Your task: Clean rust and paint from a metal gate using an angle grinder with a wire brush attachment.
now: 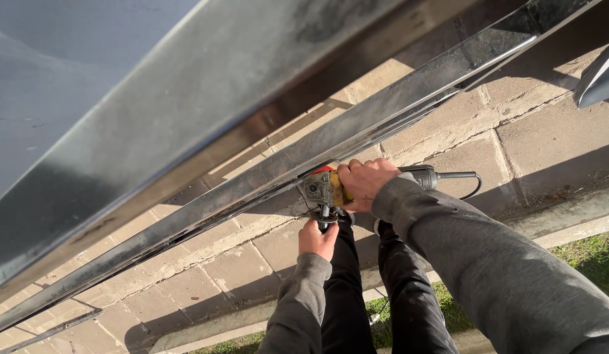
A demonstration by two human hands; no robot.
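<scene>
Paving slabs underfoot, metal rail (357, 134) running diagonally overhead. Got my right hand (365, 183) clamped on the angle grinder (324, 190) body, left hand (317, 238) gripping its side handle from below, head against the rail.

Both arms wear loose grey sweatshirt sleeves of soft, slightly fuzzy knit, each ending in a ribbed cuff at the wrist. The right sleeve (501, 275) looks broad and creased in sunlight; the left sleeve (298, 308) is narrower and partly shaded. The left hand (317, 239) and right hand (365, 183) are bare, ungloved. Below, the legs wear black trousers (383, 288) with a faint sheen and long folds.
</scene>
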